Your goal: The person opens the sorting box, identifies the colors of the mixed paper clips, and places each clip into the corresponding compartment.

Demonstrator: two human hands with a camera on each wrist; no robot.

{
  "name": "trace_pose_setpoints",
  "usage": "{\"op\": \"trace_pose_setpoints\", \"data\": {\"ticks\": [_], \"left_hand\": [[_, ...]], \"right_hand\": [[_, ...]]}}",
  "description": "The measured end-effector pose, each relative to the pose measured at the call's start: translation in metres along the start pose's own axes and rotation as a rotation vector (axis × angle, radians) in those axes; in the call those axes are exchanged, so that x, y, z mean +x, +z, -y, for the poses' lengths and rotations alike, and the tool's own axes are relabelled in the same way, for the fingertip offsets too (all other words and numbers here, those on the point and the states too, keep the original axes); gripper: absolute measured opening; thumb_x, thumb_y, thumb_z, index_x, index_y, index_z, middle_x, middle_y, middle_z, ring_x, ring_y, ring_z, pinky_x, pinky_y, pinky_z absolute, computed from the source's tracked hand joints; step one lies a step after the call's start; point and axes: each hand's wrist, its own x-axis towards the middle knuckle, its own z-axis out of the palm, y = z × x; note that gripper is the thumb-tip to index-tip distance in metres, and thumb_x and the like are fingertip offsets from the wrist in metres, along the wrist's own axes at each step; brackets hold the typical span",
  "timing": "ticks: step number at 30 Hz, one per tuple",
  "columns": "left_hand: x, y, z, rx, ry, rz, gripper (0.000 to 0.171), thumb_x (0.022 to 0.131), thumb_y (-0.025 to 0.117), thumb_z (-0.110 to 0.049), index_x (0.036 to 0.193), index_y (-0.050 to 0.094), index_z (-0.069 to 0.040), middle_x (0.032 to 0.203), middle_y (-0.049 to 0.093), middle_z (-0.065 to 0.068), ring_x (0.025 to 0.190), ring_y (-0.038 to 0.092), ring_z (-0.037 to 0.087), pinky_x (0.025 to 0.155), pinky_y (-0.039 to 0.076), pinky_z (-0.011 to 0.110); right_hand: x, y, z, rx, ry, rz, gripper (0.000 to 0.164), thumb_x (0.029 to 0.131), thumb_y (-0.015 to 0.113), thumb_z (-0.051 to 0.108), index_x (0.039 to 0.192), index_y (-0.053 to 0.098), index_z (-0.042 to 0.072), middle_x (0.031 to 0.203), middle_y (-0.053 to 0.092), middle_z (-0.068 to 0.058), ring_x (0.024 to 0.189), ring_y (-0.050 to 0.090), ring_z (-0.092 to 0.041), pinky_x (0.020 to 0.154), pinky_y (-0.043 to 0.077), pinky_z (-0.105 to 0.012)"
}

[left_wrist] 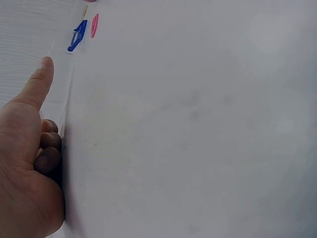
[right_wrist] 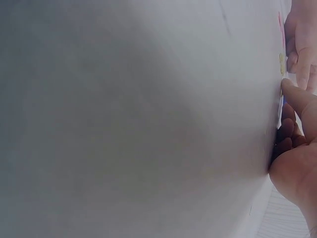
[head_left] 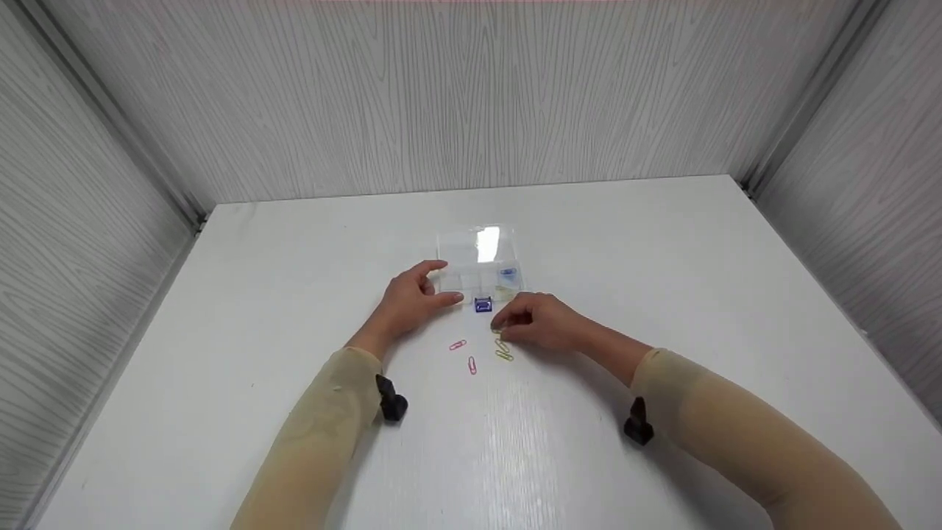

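A clear plastic compartment box (head_left: 471, 280) stands with its lid (head_left: 460, 246) raised at the back. My left hand (head_left: 412, 298) holds its left side, index finger at the back and thumb along the front edge. Below the box, my right hand (head_left: 544, 320) pinches a yellow paper clip (head_left: 497, 330) between thumb and fingertips, partly hidden. Two more yellow paper clips (head_left: 503, 355) lie just under those fingers. Two pink paper clips (head_left: 472, 366) lie to their left. Inside the box's right compartments are a blue paper clip (head_left: 508, 271) and something yellowish.
A small blue frame-like piece (head_left: 483, 304) sits at the box's front edge, between the two hands. The white table (head_left: 294, 243) is bounded by grey wood-grain panels (head_left: 412, 96) at the back and both sides.
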Motion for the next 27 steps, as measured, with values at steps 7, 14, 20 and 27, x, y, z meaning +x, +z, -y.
{"op": "trace_pose_setpoints", "data": {"ticks": [7,14,20,27], "left_hand": [[0.0014,0.0001,0.0009,0.006,-0.007,0.001,0.074,0.089,0.087,-0.045,0.152,0.057,-0.02,0.085,0.054,0.001,0.076,0.05,0.017,0.073,0.043,0.034],[0.0019,-0.0003,0.0014,0.015,0.015,-0.003,0.075,0.089,0.087,-0.044,0.152,0.057,-0.018,0.083,0.053,0.0,0.075,0.048,0.016,0.076,0.043,0.034],[0.0022,-0.0002,0.0012,0.023,0.018,-0.005,0.074,0.089,0.087,-0.044,0.152,0.057,-0.018,0.083,0.053,0.0,0.074,0.048,0.016,0.076,0.043,0.034],[0.0011,-0.0004,-0.0003,0.011,0.018,-0.006,0.075,0.089,0.087,-0.044,0.152,0.057,-0.018,0.083,0.053,0.0,0.074,0.049,0.016,0.075,0.043,0.033]], "right_hand": [[-0.0004,0.0005,0.0016,-0.003,0.001,0.003,0.016,0.097,0.08,0.016,0.11,0.084,0.023,0.106,0.068,0.003,0.099,0.058,-0.018,0.087,0.047,-0.033],[-0.0001,0.0015,0.0025,0.008,0.013,-0.001,0.013,0.097,0.079,0.015,0.106,0.085,0.022,0.108,0.068,0.003,0.103,0.059,-0.017,0.089,0.047,-0.033],[0.0006,0.0022,0.0026,-0.004,0.008,-0.004,0.009,0.096,0.081,0.016,0.102,0.085,0.022,0.106,0.068,0.003,0.102,0.059,-0.017,0.088,0.047,-0.032],[0.0002,0.0014,0.0031,-0.027,-0.001,-0.004,0.007,0.097,0.08,0.017,0.1,0.084,0.022,0.104,0.067,0.004,0.1,0.059,-0.016,0.087,0.047,-0.032]]}}
